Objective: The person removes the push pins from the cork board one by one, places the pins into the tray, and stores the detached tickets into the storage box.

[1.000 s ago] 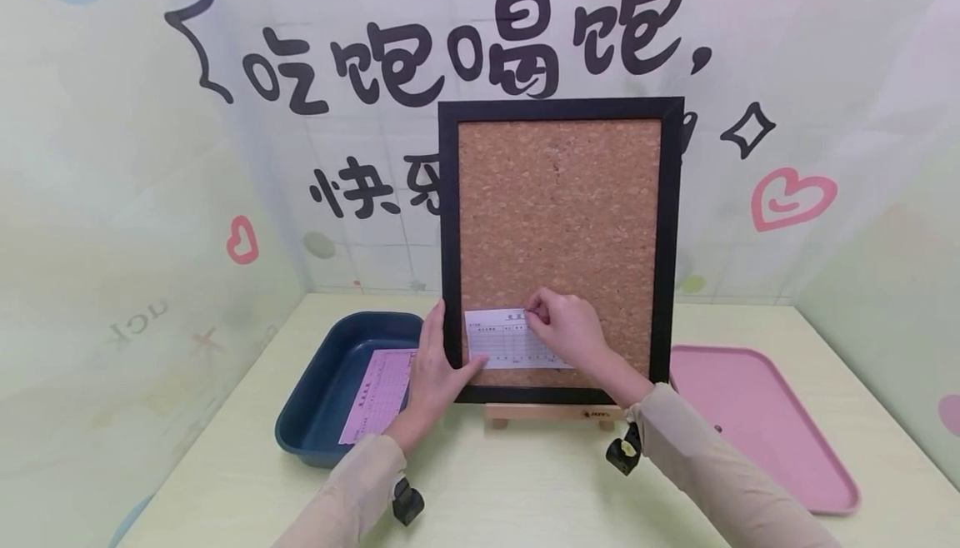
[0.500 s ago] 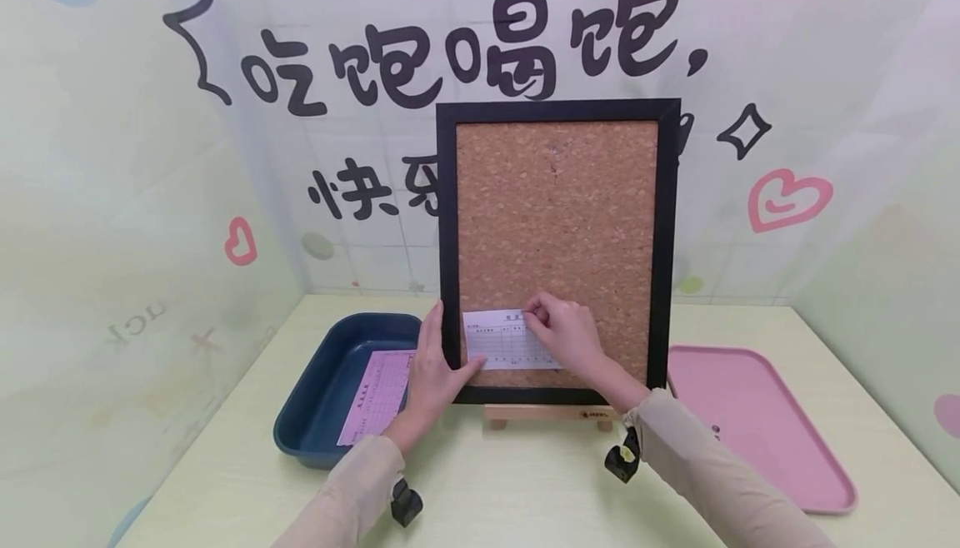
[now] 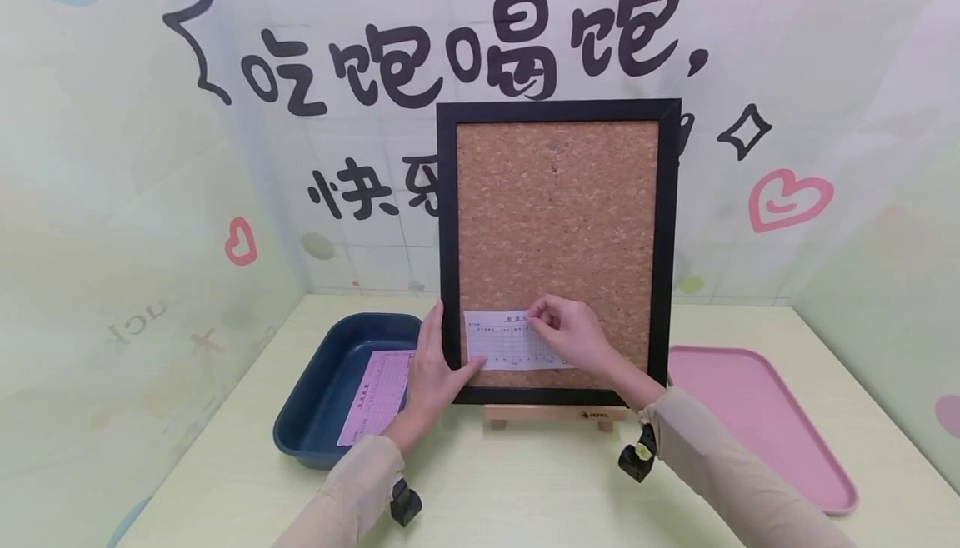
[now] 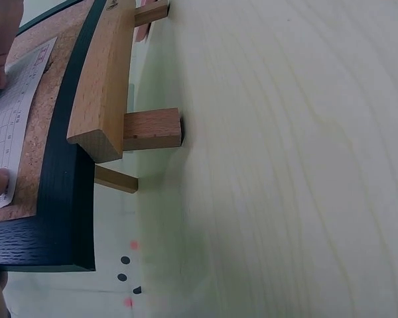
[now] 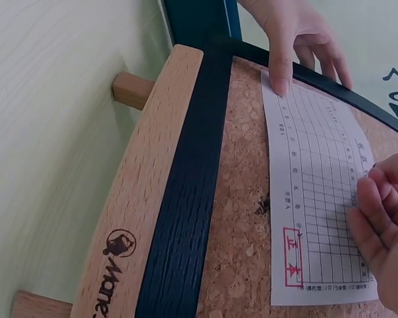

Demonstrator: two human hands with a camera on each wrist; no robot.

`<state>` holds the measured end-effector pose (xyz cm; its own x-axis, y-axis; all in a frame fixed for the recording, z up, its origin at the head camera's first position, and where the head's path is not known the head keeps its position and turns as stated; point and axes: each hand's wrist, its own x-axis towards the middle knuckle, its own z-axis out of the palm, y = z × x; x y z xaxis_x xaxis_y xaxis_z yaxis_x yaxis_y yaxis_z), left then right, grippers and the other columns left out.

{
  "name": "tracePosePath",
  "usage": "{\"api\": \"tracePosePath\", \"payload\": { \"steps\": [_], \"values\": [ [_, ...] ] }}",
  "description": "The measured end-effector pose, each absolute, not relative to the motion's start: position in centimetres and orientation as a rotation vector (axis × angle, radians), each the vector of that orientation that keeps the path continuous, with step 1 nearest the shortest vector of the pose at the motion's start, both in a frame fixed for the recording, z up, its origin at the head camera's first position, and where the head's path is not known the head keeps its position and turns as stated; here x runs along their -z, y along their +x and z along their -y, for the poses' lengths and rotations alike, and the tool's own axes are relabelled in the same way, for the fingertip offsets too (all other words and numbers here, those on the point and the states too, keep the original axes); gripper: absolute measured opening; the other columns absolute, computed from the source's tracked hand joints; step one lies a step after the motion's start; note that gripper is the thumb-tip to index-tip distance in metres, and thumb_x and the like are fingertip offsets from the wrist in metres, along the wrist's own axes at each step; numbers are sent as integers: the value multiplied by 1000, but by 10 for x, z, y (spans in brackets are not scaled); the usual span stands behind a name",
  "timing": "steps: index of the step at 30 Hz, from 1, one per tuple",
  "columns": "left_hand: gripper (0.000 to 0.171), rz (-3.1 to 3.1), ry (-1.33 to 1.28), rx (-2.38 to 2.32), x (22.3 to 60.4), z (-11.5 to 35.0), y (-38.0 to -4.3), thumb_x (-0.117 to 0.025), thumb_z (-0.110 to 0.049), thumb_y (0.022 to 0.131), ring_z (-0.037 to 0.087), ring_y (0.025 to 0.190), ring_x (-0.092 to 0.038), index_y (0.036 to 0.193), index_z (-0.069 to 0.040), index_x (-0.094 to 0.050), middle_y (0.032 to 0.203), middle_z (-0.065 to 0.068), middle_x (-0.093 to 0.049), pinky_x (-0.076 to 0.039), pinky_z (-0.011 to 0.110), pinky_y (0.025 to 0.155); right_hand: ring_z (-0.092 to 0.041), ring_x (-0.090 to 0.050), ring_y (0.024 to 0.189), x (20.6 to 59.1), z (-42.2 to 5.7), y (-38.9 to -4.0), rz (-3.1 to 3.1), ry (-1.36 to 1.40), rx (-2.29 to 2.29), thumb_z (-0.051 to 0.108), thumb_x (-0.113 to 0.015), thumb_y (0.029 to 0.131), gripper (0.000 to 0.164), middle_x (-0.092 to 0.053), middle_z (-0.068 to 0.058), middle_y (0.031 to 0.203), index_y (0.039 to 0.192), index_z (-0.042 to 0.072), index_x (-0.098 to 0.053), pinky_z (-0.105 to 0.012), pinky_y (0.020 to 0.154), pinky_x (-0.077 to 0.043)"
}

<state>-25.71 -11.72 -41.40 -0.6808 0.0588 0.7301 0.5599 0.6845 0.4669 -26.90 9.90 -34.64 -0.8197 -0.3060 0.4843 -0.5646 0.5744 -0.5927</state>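
Observation:
A white printed form (image 3: 495,340) lies flat against the lower part of a black-framed corkboard (image 3: 557,215). My left hand (image 3: 435,373) grips the board's left edge, its thumb pressing the form's lower left corner and the other fingers round the frame's outer side. My right hand (image 3: 573,331) has its thumb and fingertips curled together at the form's top edge, near the middle. In the right wrist view a tiny dark object (image 5: 373,166) shows at those fingertips, mostly hidden by them. Red stamped characters mark one end of the form (image 5: 318,218).
The board leans on a small wooden easel (image 3: 555,413). To its left stands a dark blue tub (image 3: 307,415) with a pink printed form (image 3: 378,394) inside. A pink tray (image 3: 780,415) lies at the right, partly behind the right sleeve (image 3: 720,456). A lettered backdrop (image 3: 360,248) rises behind.
My right hand and wrist have shifted slightly right and down, its fingertips staying near the form's top edge. The sleeve now covers small dark things seen earlier on the tray. My left hand is unmoved.

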Motion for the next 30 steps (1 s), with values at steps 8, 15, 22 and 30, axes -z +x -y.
{"api": "tracePosePath", "payload": {
  "steps": [8, 15, 22, 30],
  "values": [
    [97, 2154, -500, 835, 414, 119, -259, -82, -24, 64, 34, 121, -40, 139, 2, -26, 137, 22, -36, -39, 47, 94, -10, -44, 52, 349, -107, -268, 2457, 742, -1182, 9, -61, 85, 7, -52, 2, 62, 82, 3, -62, -20, 46, -35],
    [95, 2066, -541, 683, 408, 125, -265, -85, -26, 60, 32, 118, -43, 134, 5, -35, 132, 21, -41, -42, 43, 91, -10, -43, 52, 356, -116, -264, 2452, 728, -1209, 8, -61, 85, 7, -50, 2, 61, 81, 4, -61, -19, 45, -34],
    [89, 2021, -635, 509, 396, 130, -269, -85, -26, 60, 28, 111, -47, 132, 3, -41, 126, 17, -46, -47, 37, 84, -9, -42, 52, 360, -122, -262, 2443, 741, -1184, 8, -63, 84, 4, -49, 3, 61, 80, 6, -62, -19, 46, -34],
    [70, 2026, -872, 195, 377, 131, -272, -81, -24, 65, 24, 104, -53, 124, 1, -53, 116, 13, -56, -45, 32, 88, -8, -42, 52, 360, -126, -261, 2436, 774, -1187, 7, -62, 84, 5, -50, 3, 62, 81, 3, -62, -19, 46, -34]
  ]
}}
